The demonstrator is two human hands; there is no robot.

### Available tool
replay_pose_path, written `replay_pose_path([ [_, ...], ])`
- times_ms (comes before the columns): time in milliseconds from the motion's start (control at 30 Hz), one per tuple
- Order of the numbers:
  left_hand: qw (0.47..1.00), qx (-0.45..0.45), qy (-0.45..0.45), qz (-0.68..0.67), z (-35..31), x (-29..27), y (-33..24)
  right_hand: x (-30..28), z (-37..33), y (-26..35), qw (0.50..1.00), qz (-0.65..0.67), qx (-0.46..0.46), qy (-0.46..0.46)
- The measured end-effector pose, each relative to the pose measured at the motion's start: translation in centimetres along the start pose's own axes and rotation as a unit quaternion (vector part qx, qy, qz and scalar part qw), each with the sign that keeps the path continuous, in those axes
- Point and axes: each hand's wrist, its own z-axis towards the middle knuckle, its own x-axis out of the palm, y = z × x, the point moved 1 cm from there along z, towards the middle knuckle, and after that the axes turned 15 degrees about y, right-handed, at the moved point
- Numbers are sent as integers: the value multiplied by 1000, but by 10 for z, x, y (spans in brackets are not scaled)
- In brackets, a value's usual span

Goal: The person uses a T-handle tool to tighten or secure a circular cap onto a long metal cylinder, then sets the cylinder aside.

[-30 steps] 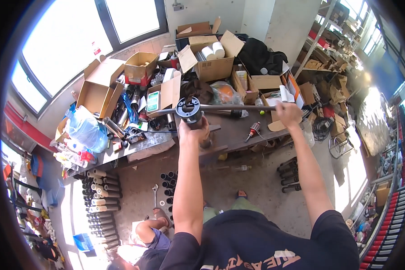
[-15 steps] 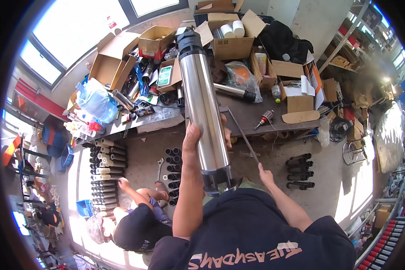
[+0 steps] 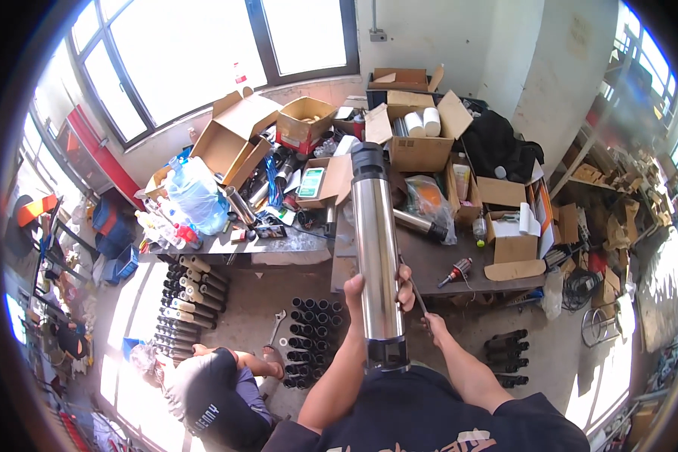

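Note:
My left hand [image 3: 354, 292] is closed around the lower half of a long stainless-steel submersible pump [image 3: 377, 248] with a black cap and a black slotted end. Its thumb lies on the left side and its fingertips show on the right. The pump stands almost upright before my chest, slotted end toward me. To the right, my right hand [image 3: 435, 330] grips a thin metal rod [image 3: 418, 297], which slants up toward the pump. The rod's far end is hidden behind the left fingers and the pump.
Beyond my hands is a cluttered workbench [image 3: 346, 265] with cardboard boxes [image 3: 422, 153], a plastic bag [image 3: 196, 197] and a red-and-steel motor rotor [image 3: 456, 273]. Black cylindrical parts [image 3: 309, 331] stand on the floor. At the left a co-worker [image 3: 218, 392] sits by rows of pipe-like parts [image 3: 192, 297].
The view has tipped upward, showing more window and wall. The pump now stands straighter and appears smaller. My right hand has come closer to it with the rod. The co-worker's head has shifted.

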Motion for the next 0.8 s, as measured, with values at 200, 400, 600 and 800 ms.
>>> replay_pose_path([
  [200, 992, -7, 67, -105, 5, -16, 8, -36, -6, -41, 993, -101, -37, -42],
  [400, 996, -17, -89, -7, 6, -12, -11, -6, -24, -17, 979, -205, -23, -8],
  [600, 929, -145, -270, 209, 5, 0, -35, 4, -27, -29, 888, -431, -38, -158],
  [800, 922, -128, -300, 208, -10, -3, -37, -6, -58, -42, 897, -415, 17, -150],
])
